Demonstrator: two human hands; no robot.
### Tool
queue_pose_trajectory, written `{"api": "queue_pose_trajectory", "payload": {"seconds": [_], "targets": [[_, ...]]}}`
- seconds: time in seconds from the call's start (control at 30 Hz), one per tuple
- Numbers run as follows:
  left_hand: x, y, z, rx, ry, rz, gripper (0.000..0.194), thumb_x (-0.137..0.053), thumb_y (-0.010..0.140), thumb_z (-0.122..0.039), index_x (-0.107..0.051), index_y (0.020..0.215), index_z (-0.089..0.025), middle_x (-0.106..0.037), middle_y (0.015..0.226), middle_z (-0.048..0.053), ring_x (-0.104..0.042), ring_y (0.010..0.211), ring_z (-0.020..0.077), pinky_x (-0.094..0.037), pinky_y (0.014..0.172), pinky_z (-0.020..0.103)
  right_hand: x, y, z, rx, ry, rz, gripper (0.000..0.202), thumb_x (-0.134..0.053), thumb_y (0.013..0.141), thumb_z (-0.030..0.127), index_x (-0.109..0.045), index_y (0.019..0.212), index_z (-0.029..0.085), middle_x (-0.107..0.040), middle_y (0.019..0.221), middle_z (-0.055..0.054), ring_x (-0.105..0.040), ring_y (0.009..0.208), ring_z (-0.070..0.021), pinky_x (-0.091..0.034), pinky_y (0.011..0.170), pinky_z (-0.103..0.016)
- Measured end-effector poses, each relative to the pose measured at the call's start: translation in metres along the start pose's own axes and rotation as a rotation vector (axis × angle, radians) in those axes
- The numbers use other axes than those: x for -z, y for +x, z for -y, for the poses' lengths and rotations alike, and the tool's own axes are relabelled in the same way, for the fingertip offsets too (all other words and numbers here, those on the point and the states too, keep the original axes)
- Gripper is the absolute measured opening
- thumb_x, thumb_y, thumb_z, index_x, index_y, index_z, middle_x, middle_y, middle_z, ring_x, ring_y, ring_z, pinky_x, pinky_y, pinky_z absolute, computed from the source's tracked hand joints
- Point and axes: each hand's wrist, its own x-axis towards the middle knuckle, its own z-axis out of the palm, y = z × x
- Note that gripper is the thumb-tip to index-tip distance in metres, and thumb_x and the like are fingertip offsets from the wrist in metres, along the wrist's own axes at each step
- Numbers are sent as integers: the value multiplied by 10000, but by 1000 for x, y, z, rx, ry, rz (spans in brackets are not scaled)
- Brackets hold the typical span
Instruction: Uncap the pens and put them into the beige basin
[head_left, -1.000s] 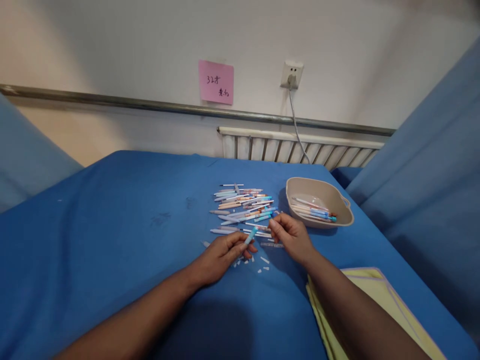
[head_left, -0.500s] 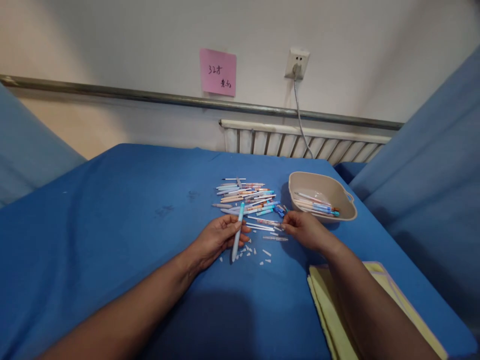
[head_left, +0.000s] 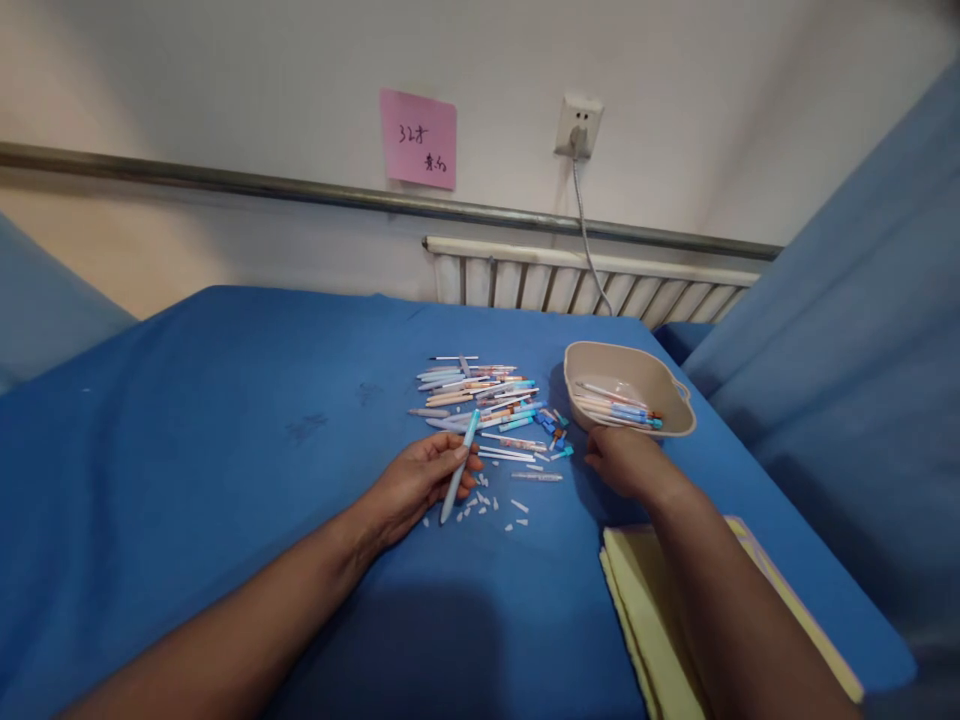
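Observation:
My left hand point(head_left: 431, 478) holds a pale blue pen point(head_left: 459, 470) with a turquoise end between thumb and fingers, tilted. My right hand point(head_left: 626, 458) is beside the near left side of the beige basket point(head_left: 679, 410); its fingers are bent and mostly hidden, and whatever they hold cannot be made out. Between the hands lie thin white refills point(head_left: 507, 455) and a clear pen barrel point(head_left: 537, 477). Small white tips point(head_left: 480, 500) are scattered nearer to me. Behind them is a pile of pen parts point(head_left: 480, 388), with small blue clips point(head_left: 545, 424) at its right.
The basket contains several assembled-looking pens point(head_left: 619, 408). A folded yellow cloth point(head_left: 634, 590) lies under my right forearm on the blue table cover point(head_left: 225, 420). Behind stand a radiator point(head_left: 532, 285) and a wall with a pink note point(head_left: 418, 140); blue curtains hang at both sides.
My right hand has moved from the small parts toward the basket's near edge. My left hand still holds the pen. The whole view has shifted slightly.

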Motion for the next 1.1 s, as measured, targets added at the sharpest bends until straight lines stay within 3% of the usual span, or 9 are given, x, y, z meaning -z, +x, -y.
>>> {"api": "queue_pose_trajectory", "payload": {"seconds": [0.1,0.23,0.43,0.7,0.87,1.1], "targets": [[0,1,1,-17,41,1,226,-686,782,-301,-556,879,-143,-646,791,15,-568,549,70,-475,538,190,-2,1,4,9,-11,-3,190,-630,761,213,-654,944,168,-671,1008,-145,-608,918,-275,-392,737,-312],[-2,1,1,-50,119,18,241,-676,777,-340,-557,834,-138,-625,747,12,-507,502,66,-410,469,180,-10,5,10,62,2,29,262,-608,783,219,-609,1043,187,-687,946,-108,-629,857,-243,-390,693,-286],[-3,-2,0,-101,360,41,324,-661,766,-407,-612,932,-132,-613,737,18,-472,514,72,-347,438,169,-19,12,14,181,33,22,146,-581,802,204,-621,938,172,-674,937,-98,-617,845,-217,-377,700,-274],[-7,-8,-3,-217,635,64,244,-598,800,-367,-648,886,-144,-584,715,7,-488,617,110,-395,557,205,-12,5,21,275,378,-7,88,-535,831,219,-589,885,176,-588,656,8,-518,594,-130,-332,553,-224],[-6,-8,-3,-253,727,111,216,-562,822,-343,-659,888,-162,-568,729,0,-483,669,124,-389,591,202,-15,8,23,338,600,-68,106,-528,850,255,-590,874,173,-555,655,21,-485,587,-111,-334,541,-210],[-5,-9,-4,-280,784,115,243,-538,835,-367,-664,912,-173,-581,758,6,-500,699,142,-402,620,221,-14,5,33,353,898,-62,177,-543,852,327,-610,914,176,-537,637,30,-472,567,-100,-368,533,-207]]}}
